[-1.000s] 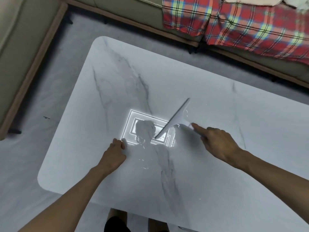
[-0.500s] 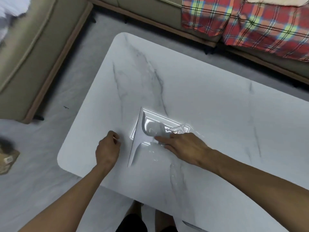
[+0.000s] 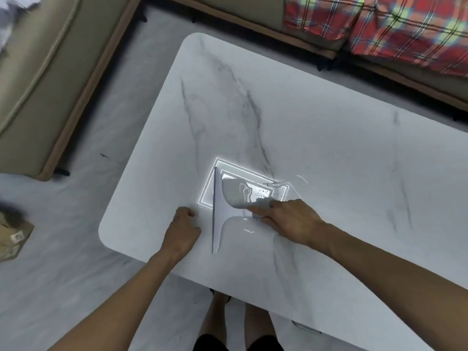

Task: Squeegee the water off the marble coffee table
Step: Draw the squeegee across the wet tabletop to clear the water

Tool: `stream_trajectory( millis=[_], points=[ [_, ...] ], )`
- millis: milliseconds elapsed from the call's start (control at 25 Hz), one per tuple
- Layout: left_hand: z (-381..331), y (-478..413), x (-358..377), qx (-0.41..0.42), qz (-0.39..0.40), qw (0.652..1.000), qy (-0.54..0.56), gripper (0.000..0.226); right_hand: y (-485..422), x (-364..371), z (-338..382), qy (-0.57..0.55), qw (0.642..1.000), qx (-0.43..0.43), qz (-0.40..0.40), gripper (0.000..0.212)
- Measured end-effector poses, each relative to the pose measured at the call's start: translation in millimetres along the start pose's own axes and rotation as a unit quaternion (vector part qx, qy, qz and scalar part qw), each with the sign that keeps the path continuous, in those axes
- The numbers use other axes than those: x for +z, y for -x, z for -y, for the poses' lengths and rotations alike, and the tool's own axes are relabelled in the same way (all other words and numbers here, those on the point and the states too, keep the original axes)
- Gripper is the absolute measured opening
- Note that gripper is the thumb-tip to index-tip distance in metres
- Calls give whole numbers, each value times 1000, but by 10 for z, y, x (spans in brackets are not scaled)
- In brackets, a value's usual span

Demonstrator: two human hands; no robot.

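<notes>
Water [image 3: 255, 195] could slip round the blade [image 3: 214, 224] and streak back if I tilted the squeegee [image 3: 225, 210] near the surface's [image 3: 329, 148] left end. My right hand's [image 3: 291, 221] grip was closed round its handle, forefinger laid along it. My left hand [image 3: 181, 233] rested curled beside the blade, holding nothing.

Squeegee [image 3: 219, 216]: white, blade down on tabletop.
Water [image 3: 277, 184]: streaks right of blade.
Table [image 3: 329, 138]: white, grey-veined marble.
</notes>
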State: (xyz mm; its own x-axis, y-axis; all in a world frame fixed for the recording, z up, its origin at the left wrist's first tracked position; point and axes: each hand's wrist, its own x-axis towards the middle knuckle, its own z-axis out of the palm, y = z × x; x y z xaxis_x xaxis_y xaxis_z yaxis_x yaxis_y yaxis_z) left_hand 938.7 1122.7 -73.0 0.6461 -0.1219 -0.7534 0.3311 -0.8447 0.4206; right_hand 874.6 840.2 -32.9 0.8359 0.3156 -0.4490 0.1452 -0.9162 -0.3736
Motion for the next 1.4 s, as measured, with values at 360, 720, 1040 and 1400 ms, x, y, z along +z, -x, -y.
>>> stream_trajectory(
  millis=[360,720,1040,1400],
  points=[
    [-261,-22,280,31,127,987,-93,29,1336,-121,-830,34,969,244,-21,39],
    [76,32,16,17,-95,995,-33,40,425,196,446,-73,995,64,-18,41],
    [381,246,318,-38,3,997,-70,32,417,705,649,-17,999,-26,-16,44],
    [104,674,1078,-45,81,993,-66,38,2234,660,-583,46,984,167,-29,49]
  ],
)
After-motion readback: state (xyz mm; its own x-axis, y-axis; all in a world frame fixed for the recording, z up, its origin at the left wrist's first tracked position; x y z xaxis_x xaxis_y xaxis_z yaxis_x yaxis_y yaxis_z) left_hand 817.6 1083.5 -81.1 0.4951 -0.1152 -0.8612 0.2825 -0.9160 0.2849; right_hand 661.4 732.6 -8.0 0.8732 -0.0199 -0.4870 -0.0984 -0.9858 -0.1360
